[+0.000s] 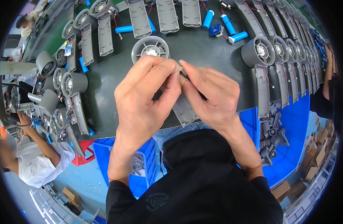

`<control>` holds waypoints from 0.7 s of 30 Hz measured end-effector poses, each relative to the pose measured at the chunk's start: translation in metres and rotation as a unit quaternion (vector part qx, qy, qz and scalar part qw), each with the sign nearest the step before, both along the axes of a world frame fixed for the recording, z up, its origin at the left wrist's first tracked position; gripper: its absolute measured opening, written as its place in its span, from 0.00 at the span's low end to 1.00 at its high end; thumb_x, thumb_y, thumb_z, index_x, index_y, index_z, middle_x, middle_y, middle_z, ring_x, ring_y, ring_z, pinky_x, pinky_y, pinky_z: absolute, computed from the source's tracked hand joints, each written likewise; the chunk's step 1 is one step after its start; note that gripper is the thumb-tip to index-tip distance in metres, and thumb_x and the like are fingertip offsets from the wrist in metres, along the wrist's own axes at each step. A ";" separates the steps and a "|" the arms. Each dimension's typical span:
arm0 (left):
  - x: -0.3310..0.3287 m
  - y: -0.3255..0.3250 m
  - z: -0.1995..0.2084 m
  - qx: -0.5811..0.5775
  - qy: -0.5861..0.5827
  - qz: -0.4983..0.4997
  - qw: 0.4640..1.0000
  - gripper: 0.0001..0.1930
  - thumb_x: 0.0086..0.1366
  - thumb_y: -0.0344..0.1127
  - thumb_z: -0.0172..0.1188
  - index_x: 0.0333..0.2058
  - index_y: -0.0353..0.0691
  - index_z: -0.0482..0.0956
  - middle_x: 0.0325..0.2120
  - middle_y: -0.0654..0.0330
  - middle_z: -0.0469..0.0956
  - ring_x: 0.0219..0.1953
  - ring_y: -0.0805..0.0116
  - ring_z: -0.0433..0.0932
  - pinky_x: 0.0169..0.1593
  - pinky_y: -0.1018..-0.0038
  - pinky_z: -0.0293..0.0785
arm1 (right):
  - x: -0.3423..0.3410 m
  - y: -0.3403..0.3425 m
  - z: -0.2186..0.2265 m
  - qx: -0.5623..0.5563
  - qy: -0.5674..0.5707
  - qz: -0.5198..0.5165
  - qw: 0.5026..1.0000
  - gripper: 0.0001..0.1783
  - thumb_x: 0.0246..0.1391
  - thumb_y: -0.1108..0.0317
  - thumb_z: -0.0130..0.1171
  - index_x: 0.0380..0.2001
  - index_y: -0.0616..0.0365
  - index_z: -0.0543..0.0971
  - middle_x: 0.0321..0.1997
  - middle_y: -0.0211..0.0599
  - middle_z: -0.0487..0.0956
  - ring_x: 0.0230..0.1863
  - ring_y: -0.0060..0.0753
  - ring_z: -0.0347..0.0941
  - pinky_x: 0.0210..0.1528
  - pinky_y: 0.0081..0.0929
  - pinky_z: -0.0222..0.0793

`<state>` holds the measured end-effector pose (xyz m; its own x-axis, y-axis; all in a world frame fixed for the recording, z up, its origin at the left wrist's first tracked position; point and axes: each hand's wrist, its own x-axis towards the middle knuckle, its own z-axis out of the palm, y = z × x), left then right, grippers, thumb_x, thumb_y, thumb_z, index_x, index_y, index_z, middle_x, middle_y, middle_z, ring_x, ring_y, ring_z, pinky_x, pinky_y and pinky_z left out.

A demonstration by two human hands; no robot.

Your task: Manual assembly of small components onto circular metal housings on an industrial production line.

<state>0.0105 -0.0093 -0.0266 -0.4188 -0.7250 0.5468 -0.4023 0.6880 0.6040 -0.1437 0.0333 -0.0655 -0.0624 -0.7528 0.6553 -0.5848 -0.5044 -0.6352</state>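
Note:
My left hand (143, 93) and my right hand (216, 93) meet over the table, each closed in a pinch. Their fingertips come together on a tiny pale part, possibly a connector or wire end, mostly hidden by the fingers. Beneath them lies a grey fan housing (150, 40), its round, spoked head facing up beyond my left hand. The open handle (186, 112) of that housing shows below and between my hands; its middle is covered.
Rows of similar grey housings (264, 89) line the dark table (104, 78). Blue cylindrical batteries (227, 24) and a blue circuit board (215, 30) lie at the far side. Blue bins (283, 164) stand below the near edge. A co-worker in a white shirt (39, 164) sits at left.

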 end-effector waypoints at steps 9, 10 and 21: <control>-0.001 0.000 0.003 -0.015 -0.007 -0.010 1.000 0.10 0.53 0.17 0.65 0.35 0.31 0.80 0.29 0.58 0.77 0.24 0.68 0.78 0.27 0.77 0.74 | 0.000 0.002 0.001 -0.016 0.003 0.007 1.000 0.19 0.42 0.85 0.65 0.43 0.70 0.82 0.30 0.46 0.83 0.28 0.41 0.82 0.32 0.28 0.76; -0.002 0.000 0.004 -0.015 -0.006 -0.010 1.000 0.10 0.53 0.17 0.65 0.35 0.31 0.80 0.29 0.58 0.77 0.24 0.68 0.78 0.27 0.77 0.74 | 0.000 0.002 0.001 -0.007 -0.002 0.003 1.000 0.20 0.42 0.85 0.65 0.43 0.70 0.82 0.30 0.46 0.83 0.28 0.41 0.82 0.32 0.28 0.76; -0.005 0.004 0.009 0.032 -0.008 -0.015 0.999 0.09 0.54 0.17 0.65 0.35 0.30 0.80 0.29 0.58 0.77 0.25 0.72 0.79 0.29 0.79 0.77 | -0.003 0.001 -0.001 -0.028 -0.017 0.011 0.999 0.20 0.41 0.86 0.64 0.43 0.71 0.82 0.28 0.45 0.83 0.27 0.38 0.82 0.31 0.27 0.76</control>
